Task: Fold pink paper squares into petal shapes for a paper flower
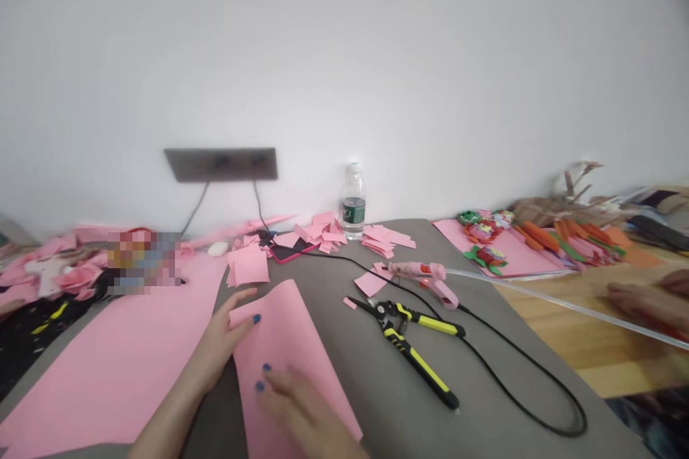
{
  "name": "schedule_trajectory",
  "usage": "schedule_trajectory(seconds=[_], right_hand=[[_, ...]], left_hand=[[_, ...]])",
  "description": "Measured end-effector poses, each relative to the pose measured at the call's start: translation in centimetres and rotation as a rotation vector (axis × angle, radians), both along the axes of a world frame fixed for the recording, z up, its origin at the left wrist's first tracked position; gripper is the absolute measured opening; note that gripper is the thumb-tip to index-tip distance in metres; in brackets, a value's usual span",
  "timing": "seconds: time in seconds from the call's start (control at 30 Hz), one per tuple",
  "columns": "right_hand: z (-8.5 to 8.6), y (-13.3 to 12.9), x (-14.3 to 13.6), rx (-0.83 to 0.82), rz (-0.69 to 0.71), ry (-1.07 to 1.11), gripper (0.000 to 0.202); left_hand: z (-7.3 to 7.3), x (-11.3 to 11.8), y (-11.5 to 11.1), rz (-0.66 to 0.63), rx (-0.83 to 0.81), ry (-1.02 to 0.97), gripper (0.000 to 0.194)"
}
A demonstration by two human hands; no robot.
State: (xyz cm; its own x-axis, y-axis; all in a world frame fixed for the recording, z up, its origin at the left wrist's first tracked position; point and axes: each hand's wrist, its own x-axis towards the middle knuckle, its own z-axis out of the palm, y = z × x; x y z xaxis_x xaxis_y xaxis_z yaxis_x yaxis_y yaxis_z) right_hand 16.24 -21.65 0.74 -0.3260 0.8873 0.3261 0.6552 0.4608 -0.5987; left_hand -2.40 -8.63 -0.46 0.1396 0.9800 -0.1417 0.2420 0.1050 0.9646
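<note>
A strip of pink paper (293,330), which looks folded over, lies in front of me with its far end curving up. My left hand (223,333) holds its far left corner, the thumb on top and the index finger behind the edge. Lower on the same paper rests my right hand (301,401), fingers stretched out and slightly blurred. Both hands have blue nails. To the left spreads a large pink sheet (134,358). Right of the paper are yellow-and-black wire-stripper pliers (409,344) and a pink hot glue gun (420,272) with a clear glue stick in its back.
Small pink squares (250,269) lie around a phone (291,251) and a water bottle (354,208) by the wall. A black cord (538,351) loops across the grey table (484,387). Felt-like flowers (487,229) sit at right, near another person's blurred hand (646,301).
</note>
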Motion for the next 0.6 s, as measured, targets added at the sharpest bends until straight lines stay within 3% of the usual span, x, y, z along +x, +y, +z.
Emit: schedule_trajectory(seconds=[0.07,0.1,0.23,0.33,0.6], right_hand=[[1.6,2.5,3.1,-0.024,-0.053,0.021,0.045],[2.1,3.9,4.6,-0.104,-0.158,0.009,0.037],[2.6,8.3,8.2,-0.348,-0.456,-0.333,0.022],[2.2,9.2,7.9,-0.446,-0.497,-0.505,0.022],[1.7,8.7,6.5,-0.418,-0.513,-0.619,0.025]], left_hand=[[-0.2,-0.5,0.4,-0.076,-0.034,-0.019,0.065],[-0.4,-0.8,0.5,-0.112,-0.055,-0.023,0.064],[-0.8,-1.4,0.5,-0.164,-0.089,-0.027,0.061],[-0.8,-1.3,0.3,-0.161,-0.087,-0.042,0.06],[-0.8,-1.3,0.2,-0.153,-0.072,-0.027,0.057]])
